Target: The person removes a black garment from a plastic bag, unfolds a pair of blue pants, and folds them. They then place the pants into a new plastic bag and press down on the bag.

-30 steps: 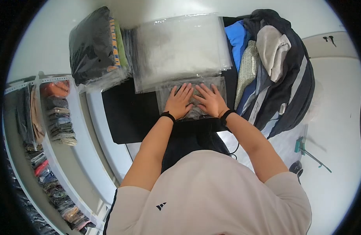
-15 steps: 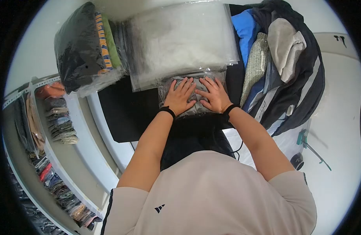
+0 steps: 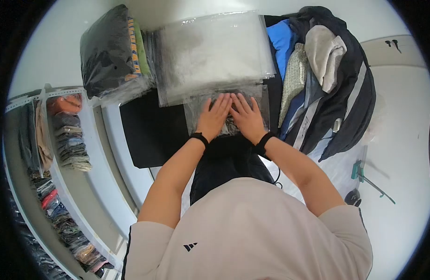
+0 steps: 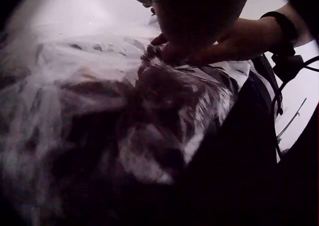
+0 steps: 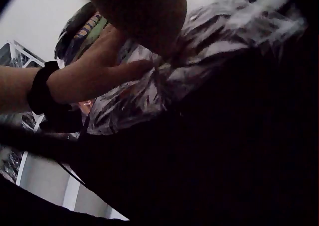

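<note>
A clear plastic bag (image 3: 192, 108) with a dark, greyish item inside lies on the black table (image 3: 152, 135), near its front edge. Flat on top of it rest the left hand (image 3: 214, 116) and the right hand (image 3: 247, 117), side by side, fingers extended and index fingertips meeting in the head view. Crinkled plastic (image 4: 149, 161) spreads below the hand in the left wrist view. From the right wrist camera, the left hand (image 5: 94, 69) touches the wrinkled bag (image 5: 134, 106). What lies under the palms is hidden.
A stack of large clear bags (image 3: 215, 53) lies behind the hands. Packed dark garments (image 3: 105, 56) stand at the back left, loose clothes (image 3: 327, 65) are heaped on the right, and shelves of bagged clothing (image 3: 72, 140) line the left side.
The hands have come closer together on the bag, with the right hand moving left and its fingers turning more forward. The head view shifted closer, then back.
</note>
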Demonstrator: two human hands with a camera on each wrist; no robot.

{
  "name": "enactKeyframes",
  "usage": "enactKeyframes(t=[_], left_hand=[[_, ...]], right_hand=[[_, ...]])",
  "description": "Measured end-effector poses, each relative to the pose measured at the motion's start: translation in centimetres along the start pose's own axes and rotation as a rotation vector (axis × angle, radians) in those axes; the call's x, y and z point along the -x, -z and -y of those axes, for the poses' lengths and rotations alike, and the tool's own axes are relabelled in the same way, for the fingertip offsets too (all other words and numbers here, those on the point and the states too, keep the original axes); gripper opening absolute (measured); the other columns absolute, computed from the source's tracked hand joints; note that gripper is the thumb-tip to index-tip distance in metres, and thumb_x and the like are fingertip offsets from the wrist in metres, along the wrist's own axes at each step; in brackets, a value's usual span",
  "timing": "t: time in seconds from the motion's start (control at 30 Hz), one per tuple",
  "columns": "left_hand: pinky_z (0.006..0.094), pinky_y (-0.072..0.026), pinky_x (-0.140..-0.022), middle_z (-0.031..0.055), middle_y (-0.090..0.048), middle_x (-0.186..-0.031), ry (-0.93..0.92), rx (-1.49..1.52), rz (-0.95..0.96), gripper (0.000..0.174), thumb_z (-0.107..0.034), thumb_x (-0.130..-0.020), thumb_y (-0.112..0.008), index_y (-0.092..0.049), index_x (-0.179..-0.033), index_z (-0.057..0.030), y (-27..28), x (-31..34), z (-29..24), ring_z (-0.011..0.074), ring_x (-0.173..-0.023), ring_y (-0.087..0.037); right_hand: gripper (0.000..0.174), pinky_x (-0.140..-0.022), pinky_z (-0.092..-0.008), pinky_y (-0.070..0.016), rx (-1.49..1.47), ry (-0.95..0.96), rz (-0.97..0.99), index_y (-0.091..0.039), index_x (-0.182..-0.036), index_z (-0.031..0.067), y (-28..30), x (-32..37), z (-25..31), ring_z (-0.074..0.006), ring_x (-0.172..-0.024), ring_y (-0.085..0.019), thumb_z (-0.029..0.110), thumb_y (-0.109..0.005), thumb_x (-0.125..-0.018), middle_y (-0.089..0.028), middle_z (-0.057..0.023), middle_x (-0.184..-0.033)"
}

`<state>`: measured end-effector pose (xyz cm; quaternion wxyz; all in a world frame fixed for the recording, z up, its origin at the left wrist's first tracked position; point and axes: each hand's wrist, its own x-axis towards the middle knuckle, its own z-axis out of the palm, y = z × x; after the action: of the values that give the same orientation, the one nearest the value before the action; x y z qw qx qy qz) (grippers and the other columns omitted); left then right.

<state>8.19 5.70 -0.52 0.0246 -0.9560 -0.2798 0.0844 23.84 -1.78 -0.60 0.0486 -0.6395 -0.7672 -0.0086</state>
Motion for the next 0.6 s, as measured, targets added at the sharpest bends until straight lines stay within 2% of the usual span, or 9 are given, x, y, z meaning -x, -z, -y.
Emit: enactKeyframes(t=[0.07, 0.1, 0.13, 0.2, 0.33, 0.6], left_hand=[[0.0455, -0.0209, -0.106, 0.0061, -0.024, -0.146, -0.099, 0.048, -0.081, 0.066, -0.038, -0.084, -0.055, -0.030, -0.139, -0.0114, -1.5, 1.3, -0.3, 0.0224, -0.135, -0.021], [0.0452, -0.0218, -0.106, 0.0059, -0.026, -0.146, -0.086, 0.122, -0.070, 0.065, -0.037, -0.084, -0.054, -0.031, -0.138, -0.0096, -1.8, 1.9, -0.2, 0.0227, -0.134, -0.023], [0.0452, -0.0218, -0.106, 0.0059, -0.026, -0.146, -0.085, 0.122, -0.065, 0.065, -0.037, -0.084, -0.054, -0.031, -0.138, -0.0096, -2.3, 2.3, 0.2, 0.0227, -0.134, -0.023], [0.0466, -0.0219, -0.106, 0.0050, -0.026, -0.146, -0.048, 0.323, -0.035, 0.066, -0.039, -0.084, -0.054, -0.031, -0.139, -0.0103, -3.0, 2.9, 0.7, 0.0225, -0.134, -0.023], [0.0484, -0.0212, -0.106, 0.0046, -0.025, -0.147, -0.044, 0.352, -0.011, 0.067, -0.040, -0.083, -0.054, -0.030, -0.139, -0.0108, -4.2, 2.4, 0.8, 0.0224, -0.135, -0.021], [0.0511, -0.0200, -0.106, 0.0035, -0.021, -0.148, -0.046, 0.385, 0.016, 0.068, -0.039, -0.082, -0.055, -0.029, -0.140, -0.0124, -5.0, 2.2, 1.0, 0.0236, -0.135, -0.019]], right_hand=[[0.044, -0.102, -0.0506, -0.0264, -0.060, -0.048, 0.043, -0.054, -0.119, 0.0178, -0.3, 0.6, 0.4, -0.0272, -0.130, -0.031, 0.023, -0.062, -0.076, -0.033, -0.0094, -0.141], [0.044, -0.101, -0.0531, -0.0256, -0.095, -0.090, 0.027, -0.052, -0.123, 0.0224, -0.5, 0.7, 0.4, -0.0284, -0.129, -0.031, 0.025, -0.060, -0.079, -0.034, -0.0100, -0.141], [0.044, -0.101, -0.0531, -0.0256, -0.100, -0.089, 0.029, -0.052, -0.123, 0.0224, -0.8, 0.8, 0.0, -0.0284, -0.129, -0.031, 0.025, -0.060, -0.079, -0.034, -0.0100, -0.141], [0.046, -0.101, -0.0554, -0.0244, -0.253, -0.070, 0.038, -0.050, -0.126, 0.0281, -1.5, 0.9, -0.8, -0.0301, -0.129, -0.031, 0.029, -0.059, -0.081, -0.034, -0.0105, -0.140], [0.049, -0.101, -0.0556, -0.0234, -0.274, -0.066, 0.041, -0.047, -0.128, 0.0311, -2.8, 0.8, -1.2, -0.0318, -0.129, -0.031, 0.031, -0.058, -0.080, -0.034, -0.0103, -0.140], [0.050, -0.100, -0.0534, -0.0254, -0.337, -0.082, 0.052, -0.048, -0.127, 0.0309, -3.5, 0.4, -1.4, -0.0318, -0.127, -0.033, 0.028, -0.059, -0.078, -0.035, -0.0107, -0.139]])
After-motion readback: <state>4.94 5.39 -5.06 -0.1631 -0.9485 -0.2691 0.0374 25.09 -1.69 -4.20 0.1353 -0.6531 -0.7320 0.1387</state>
